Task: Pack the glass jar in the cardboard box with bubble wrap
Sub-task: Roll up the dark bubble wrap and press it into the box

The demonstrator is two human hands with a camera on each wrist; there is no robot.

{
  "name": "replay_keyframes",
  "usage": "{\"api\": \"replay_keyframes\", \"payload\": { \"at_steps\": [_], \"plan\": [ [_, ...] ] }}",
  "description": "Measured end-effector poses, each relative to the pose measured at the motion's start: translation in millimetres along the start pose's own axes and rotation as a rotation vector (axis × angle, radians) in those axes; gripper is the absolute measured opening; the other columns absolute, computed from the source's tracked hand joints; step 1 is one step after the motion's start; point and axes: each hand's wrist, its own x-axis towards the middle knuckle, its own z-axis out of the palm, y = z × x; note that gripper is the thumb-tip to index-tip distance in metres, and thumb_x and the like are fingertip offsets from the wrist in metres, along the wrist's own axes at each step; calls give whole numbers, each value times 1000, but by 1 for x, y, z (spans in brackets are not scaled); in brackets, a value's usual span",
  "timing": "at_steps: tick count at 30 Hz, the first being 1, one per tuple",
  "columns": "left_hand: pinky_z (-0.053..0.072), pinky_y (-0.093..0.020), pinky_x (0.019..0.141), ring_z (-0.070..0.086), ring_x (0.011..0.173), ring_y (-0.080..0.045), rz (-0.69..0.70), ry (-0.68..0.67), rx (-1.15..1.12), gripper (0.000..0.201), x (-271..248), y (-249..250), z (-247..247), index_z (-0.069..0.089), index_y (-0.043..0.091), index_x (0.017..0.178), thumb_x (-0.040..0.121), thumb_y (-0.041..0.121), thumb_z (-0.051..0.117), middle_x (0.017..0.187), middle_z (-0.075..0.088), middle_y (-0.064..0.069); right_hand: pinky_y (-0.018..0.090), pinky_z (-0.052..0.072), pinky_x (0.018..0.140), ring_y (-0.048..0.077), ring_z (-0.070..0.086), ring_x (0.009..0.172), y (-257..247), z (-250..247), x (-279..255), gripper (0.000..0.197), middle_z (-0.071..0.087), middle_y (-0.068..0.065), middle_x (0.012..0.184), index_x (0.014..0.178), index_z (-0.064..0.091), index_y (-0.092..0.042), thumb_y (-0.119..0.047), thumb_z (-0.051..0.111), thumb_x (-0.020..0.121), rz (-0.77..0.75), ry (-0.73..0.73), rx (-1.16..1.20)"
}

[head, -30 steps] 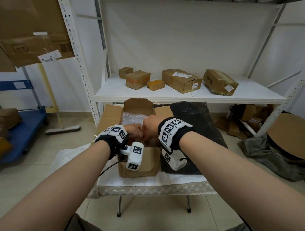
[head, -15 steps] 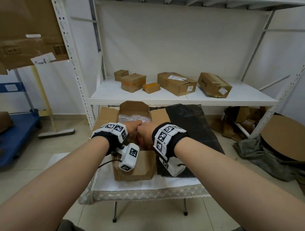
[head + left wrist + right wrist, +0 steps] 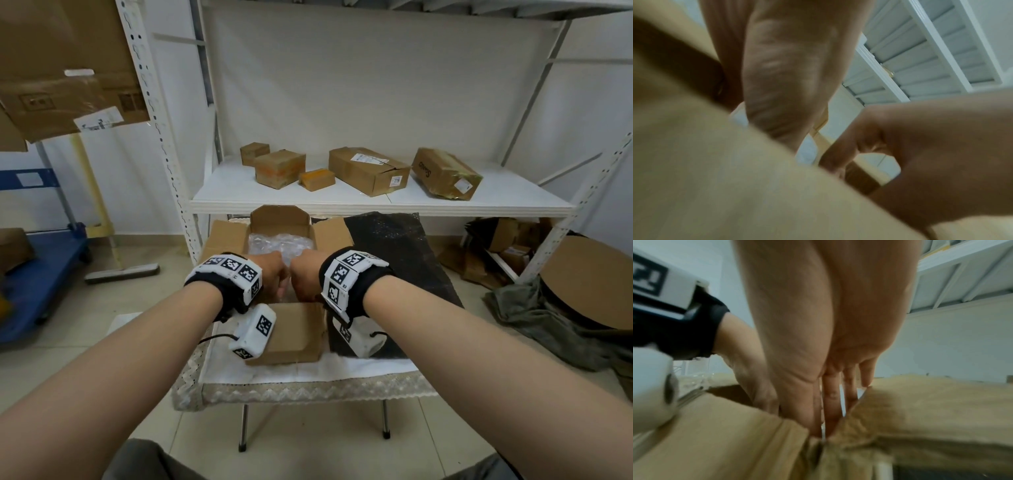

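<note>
Both forearms outstretched, left grip (image 3: pixel 272 274) and right grip (image 3: pixel 306 278) knuckle to knuckle, fingers pointing down

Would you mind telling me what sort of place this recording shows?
Probably a storeroom or packing area: white metal shelving holding taped cardboard parcels, a blue cart to the left, and flattened cardboard on the floor.

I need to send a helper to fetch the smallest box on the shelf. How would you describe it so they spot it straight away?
Look at the white shelf behind the small table. Five cardboard boxes stand on it; the smallest box sits third from the left, between a squarish box and a long box. It alone is flat, low and orange-tinted.
</note>
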Motion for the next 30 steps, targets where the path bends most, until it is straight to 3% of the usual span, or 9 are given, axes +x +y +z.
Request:
{"api": "replay_keyframes", "payload": {
  "at_steps": [3,6,11,15,17,20,25,28,30],
  "plan": [
    [52,-37,83,61,100,-34,15,9,92,7,3,6,6,67,15,80,81,9,68,111,48,-3,27,45,69,21,55,80,2,0,4,14,54,2,74,101,67,-9,-13,64,89,13,-58,-41],
    [50,-41,91,58,104,-32,10,12,157,12,3,12,5,63,24,75,83,19,70,123,44,-7,28,45,67,22,58,79,9,-3,10,18,60,3,81,103,69,-8,-15,66,87,14,-92,-62],
    [41,-47,98,39,117,-35,-30,-6,231,17,11,15,19,68,16,103,91,23,57,130,36,-7,33,57,72,23,62,67,13,11,34,18,61,2,69,72,56,-16,-24,70,80,44,-129,-127],
    [40,-44,100,41,119,-35,-35,-11,210,26,9,18,20,65,13,107,96,31,49,133,35,-8,44,55,86,25,68,91,19,32,53,22,70,1,101,98,65,-24,-34,71,80,53,-143,-187],
    [44,-43,97,51,114,-34,-44,-32,162,13,5,17,15,61,19,96,94,29,53,130,40,-8,44,57,79,29,67,83,31,51,80,28,72,6,99,96,67,-18,-38,72,76,76,-154,-192],
    [46,-43,97,55,116,-34,-55,-66,46,26,2,16,9,53,9,116,92,18,52,124,49,-10,34,56,65,25,60,64,27,35,49,30,68,7,77,84,62,-9,-38,67,81,81,-116,-126],
    [42,-41,102,54,120,-32,-81,29,96,45,5,23,17,43,4,133,94,18,59,99,46,-3,40,34,112,31,56,103,22,19,12,29,65,15,120,125,59,-7,-13,48,99,-7,-30,-155],
    [36,-43,106,44,126,-36,-83,25,185,40,7,30,21,43,7,133,96,19,54,132,44,-10,44,22,116,24,57,117,20,37,30,23,65,4,110,112,66,-17,-25,61,91,40,-103,-143],
    [32,-44,107,38,129,-37,-64,-3,205,40,3,34,22,42,8,136,98,19,50,142,36,-12,48,32,112,25,58,117,18,37,27,32,65,3,120,113,64,-23,-31,70,83,57,-86,-111]
  ]
}}
